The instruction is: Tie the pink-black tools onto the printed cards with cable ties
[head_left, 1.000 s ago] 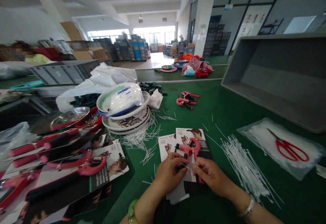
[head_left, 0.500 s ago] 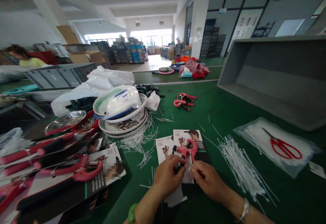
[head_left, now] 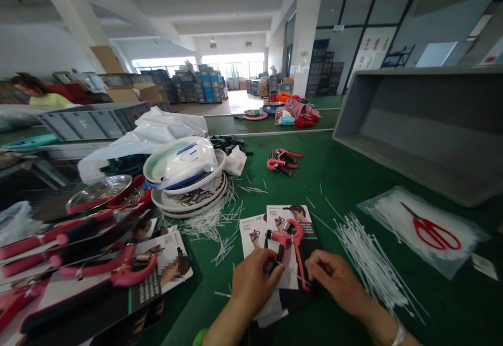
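Observation:
A pink-and-black hand grip strengthener (head_left: 291, 238) lies on a printed backing card (head_left: 310, 226), its spring end pointing away from me. My left hand (head_left: 257, 278) is closed around its black left handle. From there a thin white cable tie (head_left: 294, 273) slants across the card, past the lower end of the pink right handle. The curled fingers of my right hand (head_left: 334, 278) pinch at the tie's far end, just right of that handle; the fingertips are partly hidden. Another card (head_left: 248, 230) lies partly under the first.
Loose cable ties (head_left: 371, 262) lie at right, beside a plastic bag (head_left: 463, 236) with red-handled scissors (head_left: 436, 233) on it. Carded grips (head_left: 98, 278) are piled at left, below stacked bowls (head_left: 188, 199). More grips (head_left: 283, 161) lie ahead, near a grey bin (head_left: 412, 120).
My right hand has moved right and slightly down, away from the middle of the grip strengthener. The cable tie now stretches between the hands. My left hand stays at the black handle.

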Available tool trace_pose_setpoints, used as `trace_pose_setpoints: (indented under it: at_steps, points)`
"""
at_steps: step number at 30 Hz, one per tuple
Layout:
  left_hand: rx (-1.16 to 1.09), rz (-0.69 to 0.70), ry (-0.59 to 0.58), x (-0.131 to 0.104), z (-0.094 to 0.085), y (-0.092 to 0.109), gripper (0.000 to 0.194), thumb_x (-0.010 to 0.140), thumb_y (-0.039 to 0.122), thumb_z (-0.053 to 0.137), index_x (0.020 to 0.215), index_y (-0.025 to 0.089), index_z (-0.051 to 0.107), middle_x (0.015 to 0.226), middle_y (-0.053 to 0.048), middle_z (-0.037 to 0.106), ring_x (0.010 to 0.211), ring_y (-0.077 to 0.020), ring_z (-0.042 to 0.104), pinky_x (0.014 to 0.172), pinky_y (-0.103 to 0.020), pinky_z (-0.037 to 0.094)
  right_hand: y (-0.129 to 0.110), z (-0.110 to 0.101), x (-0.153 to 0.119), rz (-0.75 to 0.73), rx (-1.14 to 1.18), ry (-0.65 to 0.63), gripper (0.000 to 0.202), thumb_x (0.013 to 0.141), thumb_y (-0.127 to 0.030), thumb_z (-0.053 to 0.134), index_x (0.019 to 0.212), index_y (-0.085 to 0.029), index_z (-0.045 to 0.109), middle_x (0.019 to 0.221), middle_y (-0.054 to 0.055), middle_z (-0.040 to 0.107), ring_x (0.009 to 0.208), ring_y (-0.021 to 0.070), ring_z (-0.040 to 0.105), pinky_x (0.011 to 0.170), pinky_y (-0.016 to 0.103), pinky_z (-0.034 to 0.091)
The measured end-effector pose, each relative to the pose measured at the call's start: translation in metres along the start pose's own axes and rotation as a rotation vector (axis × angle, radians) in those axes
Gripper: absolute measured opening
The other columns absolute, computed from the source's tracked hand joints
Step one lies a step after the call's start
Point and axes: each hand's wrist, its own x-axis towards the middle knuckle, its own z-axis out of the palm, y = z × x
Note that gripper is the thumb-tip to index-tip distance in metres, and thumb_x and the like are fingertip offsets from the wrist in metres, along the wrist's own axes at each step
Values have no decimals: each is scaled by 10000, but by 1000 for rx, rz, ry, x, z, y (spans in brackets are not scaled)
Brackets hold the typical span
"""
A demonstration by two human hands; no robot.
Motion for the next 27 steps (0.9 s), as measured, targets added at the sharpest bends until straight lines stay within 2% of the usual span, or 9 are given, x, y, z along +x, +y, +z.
trace_pose_setpoints:
  at_steps: [3, 5, 8, 11, 14, 17, 21, 24, 27]
  points:
    - [2, 5, 9, 0, 0, 0, 222, 783, 391, 571, 957, 267, 634, 860, 6, 667, 715, -151, 591, 615, -232, 382, 20, -35, 7, 172, -249, 276, 301, 878, -434, 418, 712, -203, 515, 632, 2, 549, 589, 150, 537, 565, 262, 406]
    - [9, 2, 8, 1, -2, -1, 240, 788, 379, 572, 999, 281, 632, 882, 9, 674, 701, -147, 598, 618, -231, 395, 36, -69, 11, 247, -591, 276, 197, 839, -352, 470, 814, -194, 586, 767, 49, 613, 670, 188, 575, 605, 296, 409]
    - [39, 23, 5, 2, -6, -6, 208, 811, 356, 556, 983, 294, 656, 927, 3, 670, 734, -149, 616, 641, -230, 420, 59, -129, 13, 417, -968, 240, 219, 803, -261, 488, 906, -150, 646, 927, 156, 638, 860, 278, 604, 683, 346, 409]
    - [22, 105, 10, 3, -7, -12, 207, 843, 337, 519, 981, 292, 666, 1002, -14, 654, 835, -160, 627, 706, -236, 453, 82, -185, 5, 576, -1021, 311, 257, 785, -184, 466, 885, -54, 665, 918, 286, 626, 847, 348, 619, 657, 396, 396]
    - [38, 173, 76, 3, -6, -12, 227, 862, 330, 486, 976, 291, 677, 1073, -43, 629, 962, -199, 601, 797, -284, 467, 107, -221, -7, 674, -984, 324, 237, 745, -95, 466, 819, -37, 684, 873, 310, 633, 740, 318, 650, 585, 367, 389]
    - [108, 224, 85, 4, -4, 1, 224, 853, 361, 494, 913, 303, 701, 1111, -54, 611, 1017, -245, 563, 859, -364, 452, 131, -235, -14, 683, -945, 325, 243, 785, -126, 461, 826, -54, 689, 866, 311, 636, 702, 289, 657, 566, 352, 396]
    - [161, 201, 22, 12, 3, 22, 199, 810, 358, 542, 867, 287, 719, 1087, -76, 603, 998, -282, 548, 855, -424, 440, 152, -237, -18, 652, -911, 335, 269, 850, -223, 441, 868, -105, 683, 880, 296, 642, 714, 290, 657, 576, 363, 417]
    - [97, 137, 48, 17, 10, 29, 252, 829, 352, 498, 841, 248, 727, 1046, -100, 587, 1003, -281, 534, 861, -425, 433, 159, -241, -23, 625, -901, 329, 209, 828, -211, 488, 885, -138, 675, 868, 270, 652, 720, 286, 654, 583, 365, 425]
    - [-3, 83, 55, 20, 16, 27, 257, 831, 347, 494, 810, 228, 721, 1022, -98, 577, 1006, -264, 527, 871, -407, 426, 156, -246, -27, 584, -881, 338, 184, 793, -276, 568, 763, -126, 669, 759, 257, 654, 644, 267, 647, 558, 359, 419]
